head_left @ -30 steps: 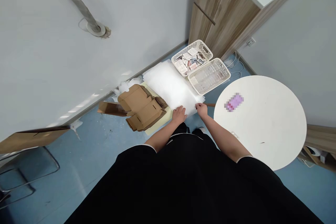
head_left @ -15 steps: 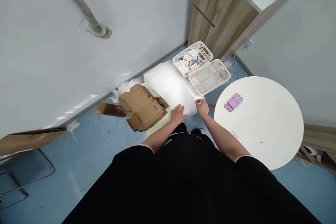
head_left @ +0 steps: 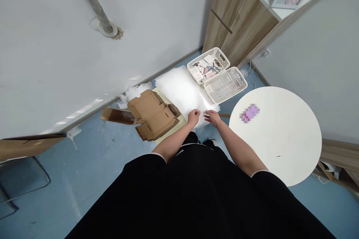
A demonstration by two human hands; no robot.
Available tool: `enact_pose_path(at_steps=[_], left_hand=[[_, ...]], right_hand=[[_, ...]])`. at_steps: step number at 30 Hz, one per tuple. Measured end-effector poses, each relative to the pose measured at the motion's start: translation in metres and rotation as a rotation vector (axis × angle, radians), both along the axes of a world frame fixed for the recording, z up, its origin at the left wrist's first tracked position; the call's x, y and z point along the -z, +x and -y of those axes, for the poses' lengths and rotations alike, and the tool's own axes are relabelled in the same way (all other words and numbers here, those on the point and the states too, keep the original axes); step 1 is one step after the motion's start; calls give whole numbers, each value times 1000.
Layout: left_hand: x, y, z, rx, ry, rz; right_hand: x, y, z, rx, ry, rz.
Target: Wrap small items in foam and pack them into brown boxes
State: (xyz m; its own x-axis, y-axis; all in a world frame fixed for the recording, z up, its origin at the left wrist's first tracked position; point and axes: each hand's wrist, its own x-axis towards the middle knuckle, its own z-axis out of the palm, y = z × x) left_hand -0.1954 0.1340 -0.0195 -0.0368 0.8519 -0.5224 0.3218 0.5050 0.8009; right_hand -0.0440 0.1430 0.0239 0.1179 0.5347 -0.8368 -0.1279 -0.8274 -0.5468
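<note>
A stack of white foam sheets (head_left: 182,89) lies on the blue floor by the wall. My left hand (head_left: 193,117) rests on its near edge, fingers curled on the top sheet. My right hand (head_left: 213,117) is close beside it at the same edge, fingers bent and pinching the foam. The two hands are almost touching. Left of the foam lies a pile of flat brown cardboard boxes (head_left: 153,114) on a pale yellow sheet.
Two white plastic baskets stand beyond the foam, one with small packets (head_left: 208,66), one with clear items (head_left: 226,85). A round white table (head_left: 276,134) is at my right. A wooden cabinet (head_left: 238,22) stands behind. A folded chair (head_left: 19,183) is far left.
My right hand has slid left along the foam's near edge, toward my left hand. The left hand has shifted slightly up and right. The view has tilted a little.
</note>
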Motion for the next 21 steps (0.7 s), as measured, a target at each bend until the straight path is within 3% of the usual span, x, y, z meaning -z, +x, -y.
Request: enact_pose_path(at_steps=[3, 6, 8, 11, 13, 16, 18, 21], left_hand=[[-12, -24, -5, -202, -48, 2], [-37, -45, -8, -230, 53, 24], [-56, -52, -9, -147, 133, 27], [-78, -52, -12, -19, 234, 23], [-86, -50, -15, 83, 306, 49], [-93, -50, -19, 275, 383, 57], [-98, -50, -23, 371, 433, -64], [-108, -40, -32, 578, 538, -361]], right_hand=[[-4, 2, -3, -34, -44, 236], [-12, -6, 2, -65, 58, 486], [-20, -22, 12, -170, 297, 461], [-30, -56, 25, -361, 554, 131], [-34, -72, 27, -299, 557, -18], [-41, -73, 19, -91, 464, -10], [-47, -56, 13, -18, 418, 55], [-58, -15, 15, -29, 431, 155]])
